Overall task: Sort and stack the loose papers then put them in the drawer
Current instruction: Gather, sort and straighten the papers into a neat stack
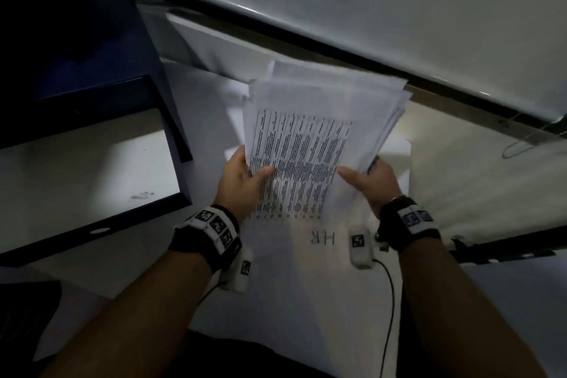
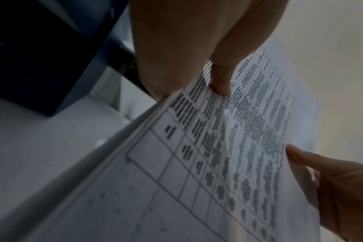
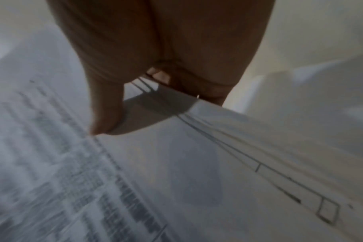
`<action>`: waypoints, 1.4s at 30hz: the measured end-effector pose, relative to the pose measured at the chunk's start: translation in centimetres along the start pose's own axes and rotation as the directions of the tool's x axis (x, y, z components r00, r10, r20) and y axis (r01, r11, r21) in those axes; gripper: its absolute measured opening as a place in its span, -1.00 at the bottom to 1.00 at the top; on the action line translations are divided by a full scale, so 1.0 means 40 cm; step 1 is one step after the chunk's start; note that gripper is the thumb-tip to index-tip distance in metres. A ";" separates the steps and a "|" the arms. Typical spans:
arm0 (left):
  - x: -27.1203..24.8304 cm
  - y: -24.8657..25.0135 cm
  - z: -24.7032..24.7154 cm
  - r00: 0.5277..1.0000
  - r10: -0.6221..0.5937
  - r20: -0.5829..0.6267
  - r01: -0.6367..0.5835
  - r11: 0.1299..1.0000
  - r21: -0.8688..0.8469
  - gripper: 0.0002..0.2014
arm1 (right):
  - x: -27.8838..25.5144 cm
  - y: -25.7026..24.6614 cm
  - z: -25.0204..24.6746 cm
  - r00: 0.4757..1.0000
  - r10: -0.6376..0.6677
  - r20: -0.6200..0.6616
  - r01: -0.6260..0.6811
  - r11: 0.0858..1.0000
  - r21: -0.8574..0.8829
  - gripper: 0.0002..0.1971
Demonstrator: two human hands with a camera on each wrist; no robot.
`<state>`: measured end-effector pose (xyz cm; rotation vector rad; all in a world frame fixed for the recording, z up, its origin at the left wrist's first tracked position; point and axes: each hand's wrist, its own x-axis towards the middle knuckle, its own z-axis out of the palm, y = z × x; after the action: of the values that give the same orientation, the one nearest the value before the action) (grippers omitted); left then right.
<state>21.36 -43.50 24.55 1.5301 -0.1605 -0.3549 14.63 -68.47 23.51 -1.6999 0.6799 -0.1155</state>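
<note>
- While both hands hold the papers up, the big white table [image 1: 306,301] lies under them, and one more sheet marked "HR" [image 1: 322,238] lies flat on it near the wrists.
- To the left is the dark blue drawer [image 1: 92,175], pulled open. Its pale floor shows, so I think it is waiting for the stack. Its left side is cut off by the edge of the picture.
- The stack of papers [image 1: 310,138] is held in the air just right of the drawer. The sheets do not line up at the far end; their corners stick out, so I think they need tidying first.
- The left hand [image 1: 242,181] grips the left edge, thumb on top of the print. The fingers below are hidden by the paper.
- The right hand [image 1: 374,181] pinches the right edge the same way, thumb on top and fingers curled under. Holding both sides keeps the floppy sheets from sagging.
- A thin wire loop [image 1: 518,147] lies far right; I cannot tell what it is.
- The print is too blurry to read, and the right wrist view is smeared.
</note>
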 end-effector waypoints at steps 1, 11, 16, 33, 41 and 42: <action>0.004 0.028 0.006 0.999 0.043 -0.014 -0.043 0.999 0.000 -0.67 | -0.009 -0.034 -0.007 0.997 -0.075 -0.034 0.075 0.997 0.002 -0.55; 0.025 0.093 0.020 0.967 0.247 -0.060 -0.241 0.966 0.088 -0.41 | -0.116 -0.139 0.049 0.926 -0.293 -0.238 0.332 0.932 0.147 -0.73; 0.039 0.067 0.001 0.999 0.047 0.018 -0.047 0.999 0.014 -0.24 | -0.103 -0.120 0.031 0.924 -0.277 -0.263 0.334 0.921 0.201 -0.58; 0.109 0.114 0.042 0.984 0.166 -0.062 -0.146 0.957 0.252 -0.71 | -0.060 -0.113 0.027 0.913 -0.178 -0.367 0.248 0.956 0.154 -0.73; 0.091 -0.113 0.026 0.928 -0.309 -0.206 0.371 0.735 0.567 -0.56 | 0.013 0.121 0.085 0.980 0.178 -0.088 -0.195 0.944 -0.265 -0.30; 0.075 -0.132 0.029 0.913 -0.338 -0.229 0.405 0.684 0.606 -0.64 | 0.015 0.146 0.096 0.977 0.204 -0.053 -0.211 0.929 -0.304 -0.31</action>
<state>23.15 -45.57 19.02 2.2805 0.1364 -0.5882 14.62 -65.96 16.96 -1.9128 0.9271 0.1301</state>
